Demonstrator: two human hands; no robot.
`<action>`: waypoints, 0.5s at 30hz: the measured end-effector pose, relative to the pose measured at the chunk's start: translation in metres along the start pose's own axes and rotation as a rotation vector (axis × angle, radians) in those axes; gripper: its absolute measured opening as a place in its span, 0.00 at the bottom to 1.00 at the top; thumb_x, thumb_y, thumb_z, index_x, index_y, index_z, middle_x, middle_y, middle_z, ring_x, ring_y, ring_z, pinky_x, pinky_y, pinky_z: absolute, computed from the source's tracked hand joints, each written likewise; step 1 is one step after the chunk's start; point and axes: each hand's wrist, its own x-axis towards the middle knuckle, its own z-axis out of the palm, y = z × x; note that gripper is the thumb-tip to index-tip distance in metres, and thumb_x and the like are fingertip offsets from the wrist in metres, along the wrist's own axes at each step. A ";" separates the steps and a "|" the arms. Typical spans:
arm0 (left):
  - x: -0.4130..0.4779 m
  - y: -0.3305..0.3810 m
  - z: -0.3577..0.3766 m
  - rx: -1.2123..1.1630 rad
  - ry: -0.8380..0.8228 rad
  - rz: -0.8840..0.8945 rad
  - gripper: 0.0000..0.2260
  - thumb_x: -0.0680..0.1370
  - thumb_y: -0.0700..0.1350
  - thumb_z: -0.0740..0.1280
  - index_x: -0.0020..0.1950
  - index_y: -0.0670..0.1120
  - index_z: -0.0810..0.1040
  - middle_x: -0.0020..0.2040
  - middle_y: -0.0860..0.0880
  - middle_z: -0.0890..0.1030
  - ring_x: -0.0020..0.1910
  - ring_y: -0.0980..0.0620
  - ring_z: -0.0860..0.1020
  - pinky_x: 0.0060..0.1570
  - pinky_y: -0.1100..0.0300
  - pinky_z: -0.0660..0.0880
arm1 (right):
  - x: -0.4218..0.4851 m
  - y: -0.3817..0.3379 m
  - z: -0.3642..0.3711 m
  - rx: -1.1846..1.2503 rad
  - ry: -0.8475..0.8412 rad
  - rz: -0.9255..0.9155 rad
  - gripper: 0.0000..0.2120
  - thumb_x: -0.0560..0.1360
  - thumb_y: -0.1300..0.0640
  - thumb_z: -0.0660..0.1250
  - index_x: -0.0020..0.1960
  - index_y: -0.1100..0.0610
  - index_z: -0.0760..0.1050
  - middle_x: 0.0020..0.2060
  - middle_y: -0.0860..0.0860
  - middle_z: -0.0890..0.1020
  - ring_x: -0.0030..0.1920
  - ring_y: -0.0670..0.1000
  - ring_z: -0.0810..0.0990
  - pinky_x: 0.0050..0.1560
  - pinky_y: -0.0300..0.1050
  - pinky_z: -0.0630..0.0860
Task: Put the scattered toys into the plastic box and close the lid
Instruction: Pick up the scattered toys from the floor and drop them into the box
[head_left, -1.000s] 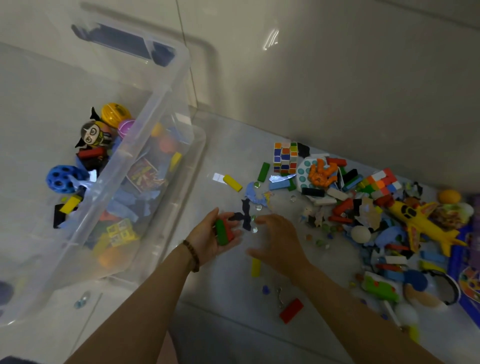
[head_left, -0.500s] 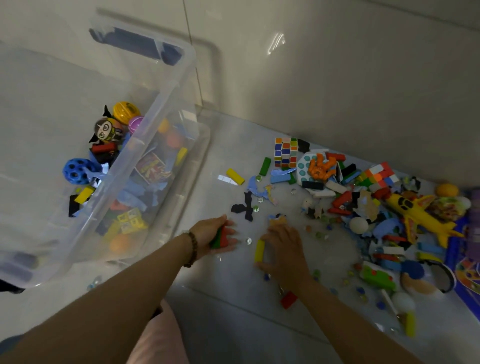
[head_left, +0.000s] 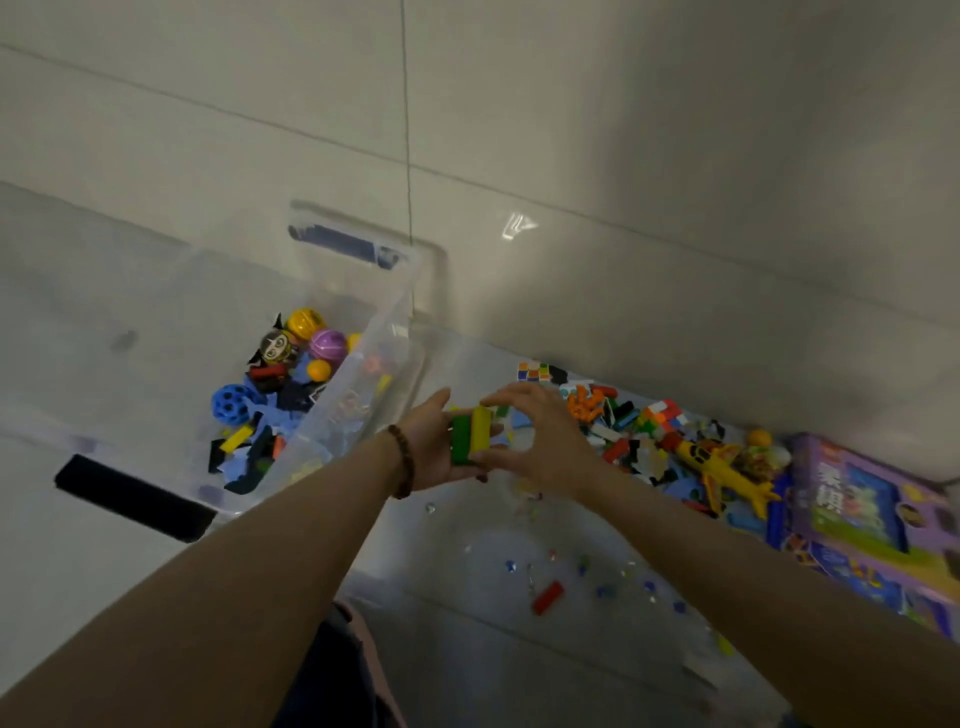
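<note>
Green block flush beside yellow block

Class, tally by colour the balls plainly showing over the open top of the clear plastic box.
Yellow ball: 1
Purple ball: 1
Small orange ball: 1
Blue ball with holes: 1
Total: 4
Left out: the cartoon-face toy and a yellowish blur, too unclear to name.
</note>
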 end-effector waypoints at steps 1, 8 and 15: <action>-0.014 0.003 0.007 -0.014 0.001 0.025 0.26 0.81 0.59 0.47 0.64 0.42 0.70 0.50 0.44 0.78 0.46 0.45 0.78 0.38 0.52 0.78 | -0.003 -0.012 -0.013 -0.015 -0.028 0.023 0.29 0.67 0.46 0.75 0.65 0.49 0.71 0.63 0.52 0.71 0.64 0.52 0.67 0.67 0.48 0.64; -0.072 0.042 0.025 0.254 0.061 0.206 0.12 0.80 0.41 0.60 0.62 0.41 0.72 0.66 0.43 0.73 0.57 0.47 0.75 0.45 0.53 0.80 | 0.000 -0.062 -0.121 -0.065 -0.018 0.249 0.24 0.72 0.44 0.69 0.65 0.49 0.70 0.67 0.49 0.68 0.62 0.49 0.70 0.55 0.41 0.67; -0.023 0.048 0.009 0.265 0.154 0.207 0.04 0.80 0.41 0.61 0.53 0.44 0.73 0.60 0.46 0.76 0.52 0.48 0.77 0.31 0.59 0.80 | 0.015 -0.008 -0.123 -0.051 -0.215 0.425 0.21 0.73 0.49 0.69 0.62 0.56 0.72 0.62 0.52 0.74 0.60 0.52 0.74 0.56 0.45 0.72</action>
